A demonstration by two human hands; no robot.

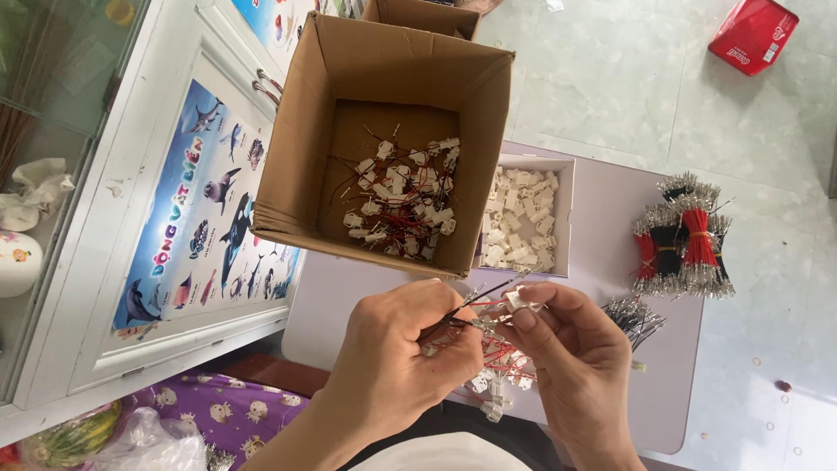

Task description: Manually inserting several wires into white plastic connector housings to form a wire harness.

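My left hand (397, 349) pinches thin red and black wires (475, 301) with metal tips. My right hand (571, 358) holds a small white plastic connector (517, 299) at the wire ends; the two hands nearly touch. Below them lies a small heap of wired white connectors (499, 379) on the pale table (671, 349). A brown cardboard box (384, 139) just beyond my hands holds several finished connectors with red and black wires (405, 196).
A small white box (527, 218) of loose white connectors sits right of the cardboard box. Bundles of red and black wires (684, 235) lie at the table's right side. A red packet (753, 35) rests on the tiled floor. A cabinet door with a sea-animal poster (205, 218) stands left.
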